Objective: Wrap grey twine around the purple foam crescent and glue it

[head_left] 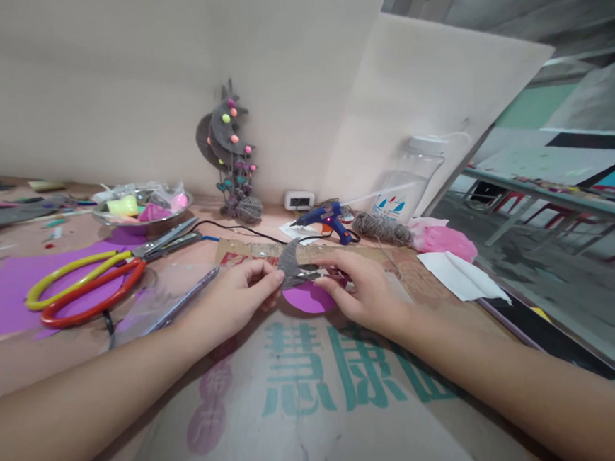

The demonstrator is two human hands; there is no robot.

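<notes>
My left hand pinches the edge of a grey felt piece with a pointed, curved tip. On its right, my right hand closes its thumb and fingers around a small shiny metal tool, whose kind I cannot make out. The tool lies against the felt. Beneath both is a rounded purple piece, partly covered by the tool and fingers. Both hands are over a printed cardboard sheet.
Large scissors with yellow and red handles and a pen lie left. Behind are a metal bowl, a grey moon ornament, a small clock, a blue glue gun, grey yarn and a bottle.
</notes>
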